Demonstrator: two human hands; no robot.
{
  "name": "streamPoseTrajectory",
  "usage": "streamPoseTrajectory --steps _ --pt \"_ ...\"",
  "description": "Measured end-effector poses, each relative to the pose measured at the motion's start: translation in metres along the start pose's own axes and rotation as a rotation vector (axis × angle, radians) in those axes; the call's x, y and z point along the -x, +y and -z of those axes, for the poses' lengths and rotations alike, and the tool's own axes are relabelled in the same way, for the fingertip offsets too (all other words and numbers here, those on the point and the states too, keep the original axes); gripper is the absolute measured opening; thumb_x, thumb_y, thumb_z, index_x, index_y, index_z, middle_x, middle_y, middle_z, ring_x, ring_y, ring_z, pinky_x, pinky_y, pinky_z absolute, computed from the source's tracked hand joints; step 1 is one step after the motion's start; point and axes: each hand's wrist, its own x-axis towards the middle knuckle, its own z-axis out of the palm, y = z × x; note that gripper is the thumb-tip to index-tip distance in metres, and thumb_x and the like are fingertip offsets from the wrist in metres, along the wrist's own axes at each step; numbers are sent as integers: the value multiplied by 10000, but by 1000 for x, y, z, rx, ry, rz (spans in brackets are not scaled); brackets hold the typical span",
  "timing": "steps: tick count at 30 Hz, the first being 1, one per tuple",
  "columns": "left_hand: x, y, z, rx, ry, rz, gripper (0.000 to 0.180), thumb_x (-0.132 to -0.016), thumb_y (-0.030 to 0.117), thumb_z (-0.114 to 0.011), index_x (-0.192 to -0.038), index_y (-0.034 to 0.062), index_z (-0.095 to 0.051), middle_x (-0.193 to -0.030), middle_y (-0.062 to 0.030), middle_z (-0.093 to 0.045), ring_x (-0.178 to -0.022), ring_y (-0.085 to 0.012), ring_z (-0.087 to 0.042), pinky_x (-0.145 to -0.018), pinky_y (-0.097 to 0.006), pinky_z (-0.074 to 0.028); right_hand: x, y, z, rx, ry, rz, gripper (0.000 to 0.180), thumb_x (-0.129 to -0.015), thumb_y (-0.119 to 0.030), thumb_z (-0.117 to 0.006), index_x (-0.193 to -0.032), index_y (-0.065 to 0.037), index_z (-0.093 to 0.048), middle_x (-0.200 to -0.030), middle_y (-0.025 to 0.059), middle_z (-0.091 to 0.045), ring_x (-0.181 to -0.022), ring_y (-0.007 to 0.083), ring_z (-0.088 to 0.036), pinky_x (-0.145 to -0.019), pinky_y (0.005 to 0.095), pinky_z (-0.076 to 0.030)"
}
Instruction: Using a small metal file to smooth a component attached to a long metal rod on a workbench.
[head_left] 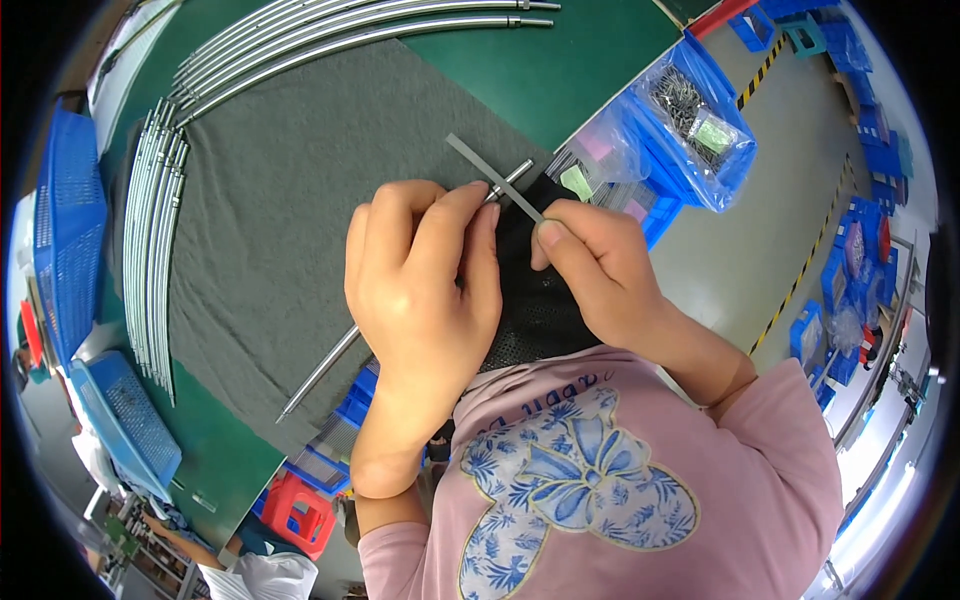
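My left hand [420, 275] is closed around a slim metal rod [322, 374] that slants from the lower left up to the right. The rod's upper end pokes out past my fingertips. In my right hand [605, 262], pinched between thumb and fingers, is a flat grey strip [470, 155]. It crosses over the rod near that upper end and appears to touch it. Beneath both hands lie a dark grey cloth [300, 170] and, nearer me, black fabric [535, 320]. My left hand hides the rod's middle.
Bundled metal rods [400, 28] lie along the table's far edge, and more rods [150, 240] at the left. Blue baskets [70, 220] stand beyond them. On the right, a blue bin [735, 170] holds small metal parts. A person [270, 578] and a red stool [318, 522] are lower left.
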Motion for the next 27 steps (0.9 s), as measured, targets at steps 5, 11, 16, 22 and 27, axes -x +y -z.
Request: streamPoseTrajectory --steps 5,11,16,22,27 --pt "2 -3 -5 0 22 -34 160 -662 -13 -719 -787 61 -652 -753 -41 -543 -632 -213 -489 -546 -320 -406 7 6 3 155 -22 1 239 -894 -135 -510 -689 -12 -525 -597 139 -519 -563 327 -544 -500 390 -385" --pt "1 -7 -7 30 59 -72 171 -642 -21 -722 -773 54 -642 -757 -38 -554 -623 -214 -487 -526 -316 -400 -6 9 -7 131 27 83 253 -896 -154 -524 -674 -32 -523 -593 151 -511 -570 354 -542 -497 408 -384" --pt "1 -6 -7 10 46 -80 180 -634 -22 -723 -778 52 -645 -750 -38 -552 -616 -214 -486 -522 -318 -402 -8 6 2 118 -33 91 262 -903 -148 -515 -671 -27 -529 -588 136 -524 -541 317 -539 -490 387 -392" --pt "3 -6 -7 12 54 -79 183 -630 -19 -722 -778 51 -642 -746 -41 -551 -610 -213 -480 -516 -314 -395 13 10 2 44 -79 -58 242 -893 -128 -528 -674 -25 -522 -584 146 -509 -528 315 -528 -486 373 -387" --pt "1 -3 -7 7 51 -88 190 -622 -9 -729 -783 50 -650 -749 -38 -556 -605 -208 -479 -509 -312 -394 -9 7 -2 82 -4 132 247 -901 -139 -530 -679 -31 -514 -586 148 -507 -545 345 -530 -483 387 -388"
